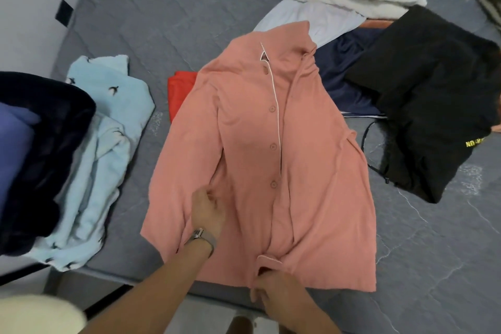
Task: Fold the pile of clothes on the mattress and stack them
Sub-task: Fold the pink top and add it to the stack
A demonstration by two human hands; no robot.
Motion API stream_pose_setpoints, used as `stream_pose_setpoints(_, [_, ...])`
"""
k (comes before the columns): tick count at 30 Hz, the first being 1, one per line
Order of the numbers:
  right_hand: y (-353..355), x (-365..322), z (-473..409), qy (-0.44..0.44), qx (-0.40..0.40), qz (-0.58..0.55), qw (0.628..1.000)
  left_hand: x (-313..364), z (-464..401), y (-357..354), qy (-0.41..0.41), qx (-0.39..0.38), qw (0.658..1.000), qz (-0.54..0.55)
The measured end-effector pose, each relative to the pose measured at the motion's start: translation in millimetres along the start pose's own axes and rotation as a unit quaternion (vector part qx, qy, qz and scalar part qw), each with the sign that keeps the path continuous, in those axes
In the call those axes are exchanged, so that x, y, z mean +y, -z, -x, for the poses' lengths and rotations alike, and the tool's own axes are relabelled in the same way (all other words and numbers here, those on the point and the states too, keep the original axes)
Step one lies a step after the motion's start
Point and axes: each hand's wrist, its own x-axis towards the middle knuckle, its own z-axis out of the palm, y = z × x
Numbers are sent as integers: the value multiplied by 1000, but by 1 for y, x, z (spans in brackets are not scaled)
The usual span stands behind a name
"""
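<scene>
On the grey mattress [162, 22] in front of you, the pink button-up shirt [260, 149] lies spread flat, collar away from you. Your left hand [207, 211] pinches fabric near its lower front; your right hand [273, 290] grips the hem at the near edge. Light blue clothes [108, 130] lie left, a black garment [423, 95] right

A pink button-front shirt [271, 154] lay flat on the grey mattress [151, 8]. The left hand [207, 211], wearing a wristwatch [202, 237], pinched the fabric beside the lowest button. The right hand [273, 289] gripped the hem. A folded light-blue garment [108, 144] lay left; a black garment [428, 100] lay right.
</scene>
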Motion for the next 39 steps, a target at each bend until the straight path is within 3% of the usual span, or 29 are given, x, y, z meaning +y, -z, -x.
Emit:
stream_pose_setpoints(1, [10,1,-1,-1,33,-56,998,-10,-5,15,-1,59,998,-7])
stream_pose_setpoints(3, [33,3,-8,-18,185,-148,971,-26,-15,44,47,137,987,-65])
stream_pose_setpoints(5, [54,12,-16,-30,320,-171,931,-51,-29,67,153,140,968,-143])
stream_pose_setpoints(7, [72,22,-27,-52,304,-86,947,-80,-43,87,235,67,956,-161])
stream_pose_setpoints(9, [78,39,-40,-109,153,-2,982,-102,-52,98,257,-9,957,-133])
stream_pose_setpoints(11, [76,46,-49,-166,-10,8,986,-110,-56,103,222,-47,969,-98])
stream_pose_setpoints(12, [74,47,-52,-174,-44,14,984,-108,-54,105,199,-54,975,-86])
stream_pose_setpoints(15, [80,44,-56,-174,-63,46,982,-90,-42,111,112,-49,992,1])
stream_pose_setpoints(18, [95,33,-58,-185,-16,112,976,-51,-9,123,-68,-33,996,40])
stream_pose_setpoints(19, [102,21,-59,-181,43,79,979,-39,5,127,-152,-39,988,3])
stream_pose_setpoints(21, [118,-10,-64,-138,150,-130,970,-16,34,129,-285,-48,950,-115])
stream_pose_setpoints(23, [131,-42,-74,-111,139,-408,896,5,59,118,-320,-61,921,-212])
stream_pose_setpoints(24, [138,-56,-81,-114,109,-490,857,10,70,105,-333,-70,905,-254])
stream_pose_setpoints(25, [145,-67,-87,-121,83,-515,844,15,82,89,-353,-76,888,-284])
stream_pose_setpoints(26, [149,-75,-94,-125,78,-498,855,13,92,69,-374,-83,872,-304])
stream_pose_setpoints(29, [154,-77,-115,-158,161,-384,896,5,118,16,-389,-170,841,-336])
stream_pose_setpoints(32, [156,-53,-131,-167,222,-301,912,4,129,-12,-368,-282,809,-362])
stream_pose_setpoints(34, [157,-34,-134,-156,258,-287,909,-2,125,-18,-374,-309,804,-345])
stream_pose_setpoints(36, [158,-12,-130,-160,331,-324,872,-7,117,-12,-379,-390,798,-260])
stream_pose_setpoints(37, [156,0,-127,-169,359,-329,857,-7,113,-6,-351,-427,813,-184])
stream_pose_setpoints(39, [149,21,-119,-198,360,-300,861,4,107,7,-223,-488,844,-15])
